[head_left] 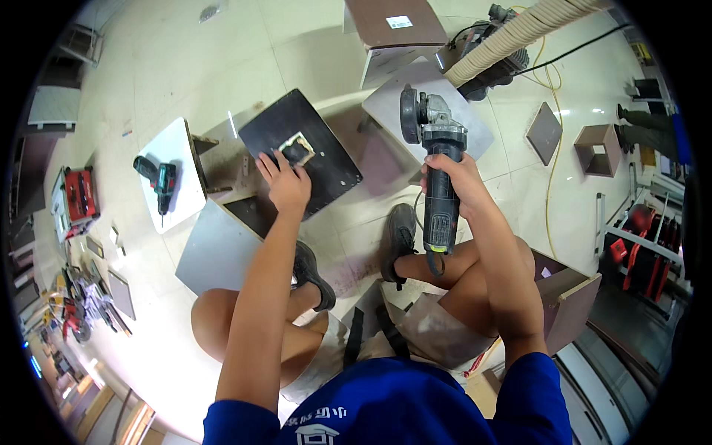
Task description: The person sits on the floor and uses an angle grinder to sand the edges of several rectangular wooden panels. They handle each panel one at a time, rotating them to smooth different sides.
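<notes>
Left hand (285,182) presses flat on the dark panel (300,152) on the floor, beside its square cut-out; right hand (454,176) grips the angle grinder (434,159) by its body, raised, looks heavy, panel stiff

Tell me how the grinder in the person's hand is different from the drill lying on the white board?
The grinder is gray and black with a round disc at its tip; the drill is green and black with a thin bit. The grinder is held up off the floor in the right hand; the drill lies untouched on the white board, left of the left hand. The grinder trails a cord; none shows on the drill. Both are hand power tools.
</notes>
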A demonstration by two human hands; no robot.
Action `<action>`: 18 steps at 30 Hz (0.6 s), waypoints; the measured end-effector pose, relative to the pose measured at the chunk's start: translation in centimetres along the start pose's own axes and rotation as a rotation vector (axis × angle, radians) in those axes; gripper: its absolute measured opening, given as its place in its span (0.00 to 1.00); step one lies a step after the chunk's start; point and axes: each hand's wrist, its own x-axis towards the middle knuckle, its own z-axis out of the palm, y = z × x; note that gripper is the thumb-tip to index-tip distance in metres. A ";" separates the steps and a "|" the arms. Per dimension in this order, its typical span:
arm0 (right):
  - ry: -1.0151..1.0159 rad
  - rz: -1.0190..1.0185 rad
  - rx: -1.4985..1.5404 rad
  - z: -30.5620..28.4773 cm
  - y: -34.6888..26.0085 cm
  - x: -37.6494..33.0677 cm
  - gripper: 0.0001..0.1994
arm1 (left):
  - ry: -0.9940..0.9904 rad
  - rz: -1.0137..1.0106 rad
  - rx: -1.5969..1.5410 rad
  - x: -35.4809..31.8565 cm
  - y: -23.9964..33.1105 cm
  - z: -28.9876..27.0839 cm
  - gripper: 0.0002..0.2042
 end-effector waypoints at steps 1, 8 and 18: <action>-0.007 -0.004 0.032 -0.2 -0.3 0.3 0.13 | -0.165 0.012 0.088 0.2 0.4 -0.7 0.27; -0.035 0.010 0.097 0.6 -2.1 1.3 0.17 | 0.076 0.220 0.036 16.1 -6.9 0.1 0.29; -0.015 0.048 0.135 2.0 -2.7 4.3 0.16 | -0.340 0.214 -0.163 19.6 -9.3 2.8 0.31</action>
